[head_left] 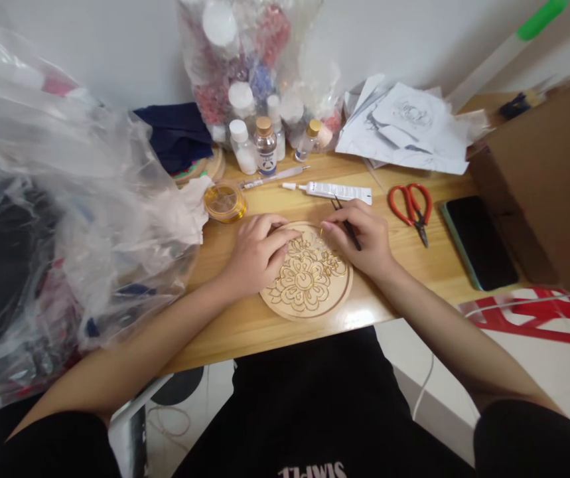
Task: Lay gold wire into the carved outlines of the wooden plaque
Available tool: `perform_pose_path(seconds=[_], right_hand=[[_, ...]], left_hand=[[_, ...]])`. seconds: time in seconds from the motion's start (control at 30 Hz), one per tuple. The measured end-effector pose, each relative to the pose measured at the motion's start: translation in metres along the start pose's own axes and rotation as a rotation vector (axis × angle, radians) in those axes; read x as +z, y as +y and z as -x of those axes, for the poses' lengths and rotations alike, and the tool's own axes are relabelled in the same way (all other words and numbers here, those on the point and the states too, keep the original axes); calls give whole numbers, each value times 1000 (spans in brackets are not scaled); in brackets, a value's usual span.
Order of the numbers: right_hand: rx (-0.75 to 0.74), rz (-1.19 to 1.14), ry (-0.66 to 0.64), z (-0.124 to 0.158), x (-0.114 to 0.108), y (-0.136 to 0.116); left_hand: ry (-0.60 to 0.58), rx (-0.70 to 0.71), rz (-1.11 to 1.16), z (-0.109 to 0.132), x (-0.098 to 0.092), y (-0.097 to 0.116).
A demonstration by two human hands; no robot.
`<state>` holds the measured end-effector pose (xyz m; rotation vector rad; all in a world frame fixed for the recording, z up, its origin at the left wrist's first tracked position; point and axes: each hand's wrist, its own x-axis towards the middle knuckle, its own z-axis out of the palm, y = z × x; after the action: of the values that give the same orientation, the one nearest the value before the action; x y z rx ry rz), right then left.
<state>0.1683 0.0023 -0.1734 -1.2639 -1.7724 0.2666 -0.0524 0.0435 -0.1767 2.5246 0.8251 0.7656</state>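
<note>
A round wooden plaque (292, 307) lies at the front of the table, with a flower pattern outlined in gold wire on its face. My left hand (261, 255) rests flat across its upper left part, fingers stretched out and holding nothing. Over the plaque's upper right edge, my right hand (361, 236) is closed. Black tweezers (351, 234) are tucked in its fingers, tips pointing up and away. A short piece of gold wire (321, 232) shows at its thumb and forefinger. Just behind the right hand lies a white glue tube (339, 192), its cap off to the left.
A spool of gold wire (225, 202) and a pen (277, 177) lie behind my left hand. Red-handled pliers (413, 207) and a phone (480, 242) are to the right, beside a cardboard box (543, 172). Small bottles (266, 147), papers (404, 126) and plastic bags (110, 192) surround the back and left.
</note>
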Motion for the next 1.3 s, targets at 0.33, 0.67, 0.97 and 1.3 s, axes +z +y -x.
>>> perform_pose_path(seconds=[0.33,0.67,0.97,1.3], right_hand=[[44,-81,40,-2,-2,5],[38,-123,72,-3,-3,8],[69,-169,97,-4,-1,10],[106,-209,157,-1,-6,7]], left_hand=[[-58,54,-53,1,-2,0],[-479,386,-134,-3,-10,13],[-601,337,-241,-2,-11,19],[-688,98,-343,-17,-22,59]])
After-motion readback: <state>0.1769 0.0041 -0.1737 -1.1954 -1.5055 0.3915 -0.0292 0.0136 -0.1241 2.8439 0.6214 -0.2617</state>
